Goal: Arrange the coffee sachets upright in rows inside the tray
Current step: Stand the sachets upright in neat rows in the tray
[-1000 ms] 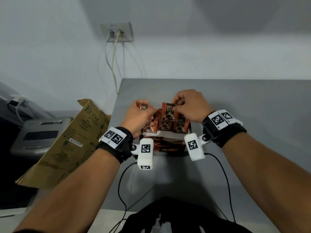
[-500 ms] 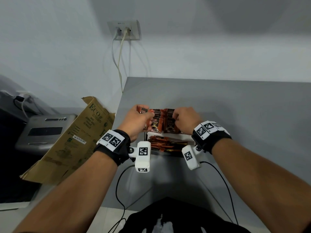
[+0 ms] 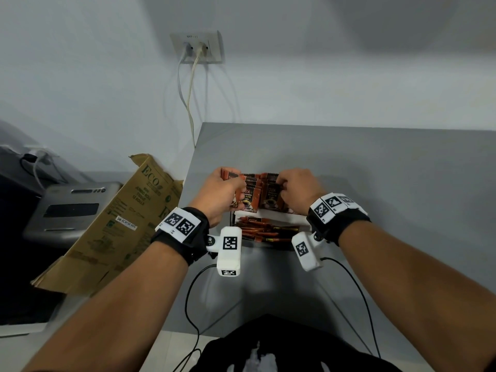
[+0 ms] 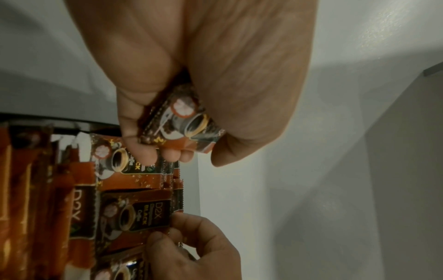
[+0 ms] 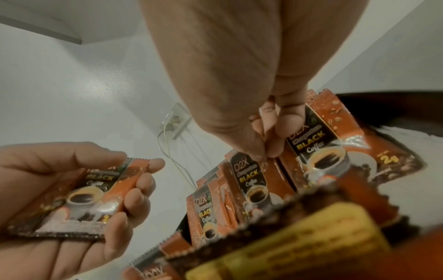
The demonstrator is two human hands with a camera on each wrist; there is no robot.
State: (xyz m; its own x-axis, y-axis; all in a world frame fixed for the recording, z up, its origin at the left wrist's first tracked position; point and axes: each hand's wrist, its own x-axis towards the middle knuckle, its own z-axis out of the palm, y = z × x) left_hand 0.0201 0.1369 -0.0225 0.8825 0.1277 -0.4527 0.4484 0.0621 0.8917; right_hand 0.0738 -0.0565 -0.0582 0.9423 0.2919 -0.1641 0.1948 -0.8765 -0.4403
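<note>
A white tray (image 3: 271, 216) sits on the grey table (image 3: 389, 178) and holds rows of upright orange-and-black coffee sachets (image 3: 268, 196) (image 5: 249, 180). Stick sachets (image 3: 264, 230) lie flat in its near compartment. My left hand (image 3: 236, 183) hovers at the tray's left side. It grips one loose sachet (image 4: 182, 123) (image 5: 81, 195) between thumb and fingers. My right hand (image 3: 281, 183) (image 5: 263, 151) is down at the tops of the rows, where thumb and forefinger pinch the top edge of an upright sachet (image 4: 136, 214).
A flattened cardboard box (image 3: 115, 224) leans off the table's left edge beside a grey machine (image 3: 72, 208). A wall socket (image 3: 197, 47) with two cables hangs behind. Black wrist-camera cables (image 3: 192, 294) trail over the near table edge. Bare table stretches to the right.
My right hand has brought its lifted sachet down into the rows of the tray. The left hand still holds its sachet at the left. The head view has shifted.
</note>
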